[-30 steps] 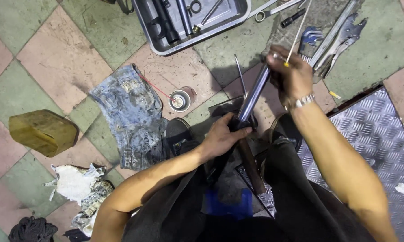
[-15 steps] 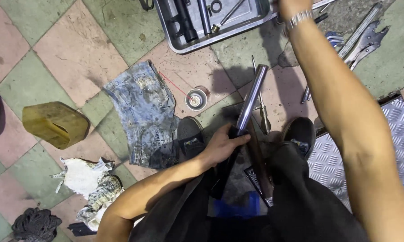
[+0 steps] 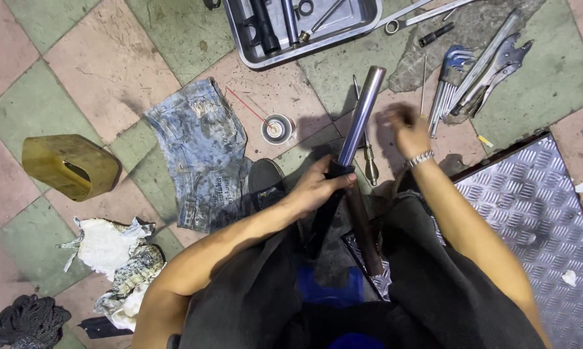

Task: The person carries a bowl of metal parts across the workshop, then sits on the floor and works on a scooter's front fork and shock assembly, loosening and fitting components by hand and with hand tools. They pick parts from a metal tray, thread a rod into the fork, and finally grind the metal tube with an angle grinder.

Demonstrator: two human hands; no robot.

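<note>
A shiny metal tube [image 3: 364, 113] with a darker lower body stands tilted between the person's knees, its open top end leaning toward the far side, near the middle of the tiled floor [image 3: 104, 61]. The left hand [image 3: 317, 190] wraps around it where the bright tube meets the black collar, fingers curled tight about the shaft. The right hand [image 3: 404, 126] is just to the right of the tube, low over the floor and blurred; its fingers look bunched together, but I cannot tell whether they pinch anything. A silver bracelet [image 3: 421, 158] sits on that wrist. Just beside the tube on the floor lies a small screwdriver-like tool [image 3: 367, 161]. To the right of the hand are a set of hex keys [image 3: 448, 87] and locking pliers [image 3: 498, 74], resting partly on a grey rag [image 3: 472, 32]. Farther off, a metal tray [image 3: 362, 19] holds dark tools. Left of the tube sits a small round tin [image 3: 277, 128], and beyond it a dirty denim scrap [image 3: 204, 152]. Far left lies an amber plastic container [image 3: 68, 165], with crumpled white rags [image 3: 113, 255] nearer the person. On the right, a ribbed metal plate [image 3: 530, 213] covers the ground.
</note>
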